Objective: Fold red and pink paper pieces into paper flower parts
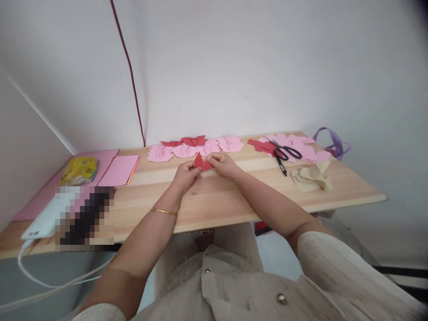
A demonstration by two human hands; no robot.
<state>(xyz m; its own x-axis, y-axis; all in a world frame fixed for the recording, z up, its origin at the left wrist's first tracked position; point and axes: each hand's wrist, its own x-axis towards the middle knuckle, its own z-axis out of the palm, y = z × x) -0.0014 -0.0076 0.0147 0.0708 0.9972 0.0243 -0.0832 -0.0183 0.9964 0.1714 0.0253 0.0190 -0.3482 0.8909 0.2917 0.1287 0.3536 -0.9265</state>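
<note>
Between my two hands is a small piece of folded red paper (198, 159), with one pointed corner standing up. My left hand (185, 175) pinches its left side, and my right hand (223, 164) pinches its right side. Both hands are closed, just above the wooden table (214, 205). Behind them, along the wall, lie folded pink paper pieces (160, 153) in a row, with folded red pieces (194, 141) at the back. The fingers hide part of the paper I hold.
To the right lie black-handled scissors (287, 153), a pen (283, 168), red strips (262, 146), pink sheets (304, 147), crumpled tan paper (310, 177) and purple ribbon (337, 143). At left are a yellow packet (79, 170), pink paper (119, 170) and a white device (43, 218) with a cable.
</note>
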